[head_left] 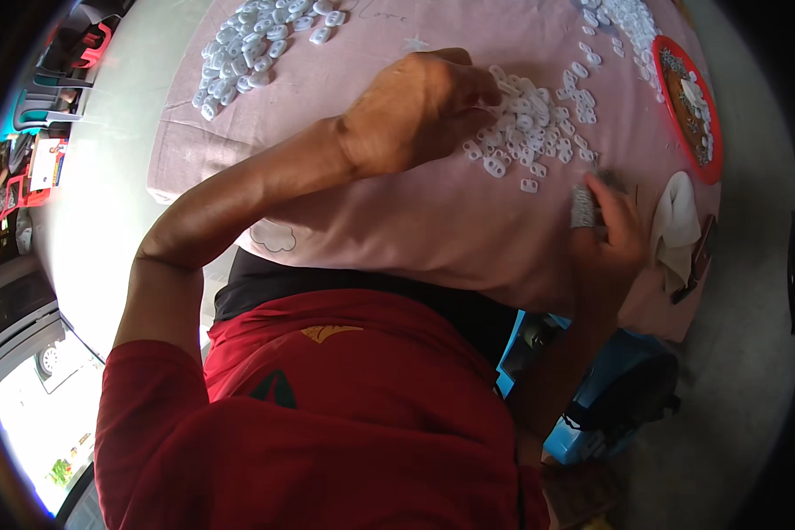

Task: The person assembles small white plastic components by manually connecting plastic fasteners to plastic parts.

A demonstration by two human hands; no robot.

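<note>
My left hand (428,108) reaches over the pink cloth, its fingers bent together at the edge of a loose pile of small white plastic pieces with holes (526,115). Whatever those fingertips pinch is hidden behind the hand. To the right of this pile is my right hand (611,231), fingers curled in, with a greyish wrap (582,207) around one finger. Something small and dark shows by its fingertips, too unclear to name. A few white pieces lie just beyond that hand.
A heap of rounder white pieces (247,49) lies at the far left of the table. More small pieces (623,22) are spread at the far right, beside a red-rimmed tray (715,146). A white cloth (676,221) and a dark slim object (700,256) lie near the right edge.
</note>
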